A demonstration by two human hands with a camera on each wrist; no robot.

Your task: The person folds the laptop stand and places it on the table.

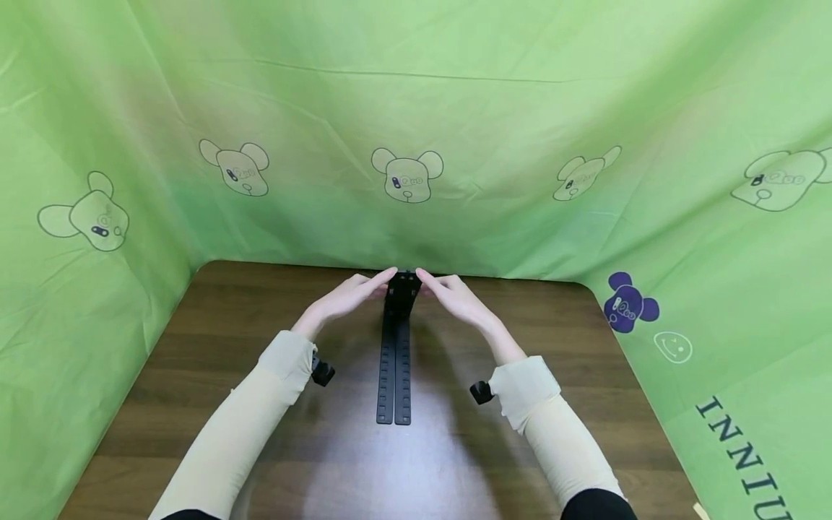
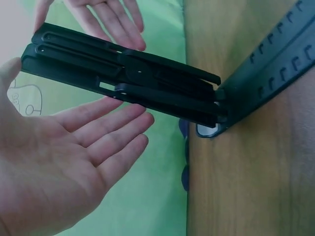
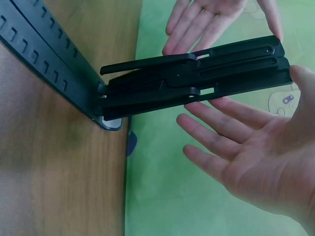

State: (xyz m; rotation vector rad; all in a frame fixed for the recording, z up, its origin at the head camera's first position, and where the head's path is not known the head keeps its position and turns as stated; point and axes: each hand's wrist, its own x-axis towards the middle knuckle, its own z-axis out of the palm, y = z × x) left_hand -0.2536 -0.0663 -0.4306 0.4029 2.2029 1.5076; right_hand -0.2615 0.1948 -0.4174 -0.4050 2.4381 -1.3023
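A black folding laptop stand (image 1: 393,361) stands on the table, its two notched base bars side by side toward me and its folded upper part (image 2: 128,76) rising at the far end. My left hand (image 1: 347,297) is on the left of that raised part, thumb tip at its top corner and straight fingertips along the side edge. On the opposite side, my right hand (image 3: 241,137) touches the other edge the same way, thumb at the top corner, fingers extended. Both palms show in the wrist views, with the stand between them.
The brown wooden table (image 1: 260,318) has rounded far corners. Green cloth (image 1: 416,94) printed with mouse heads hangs behind it and along both sides. Small black cameras (image 1: 322,371) sit at the wrists. A pale object (image 1: 700,511) lies at the right front edge.
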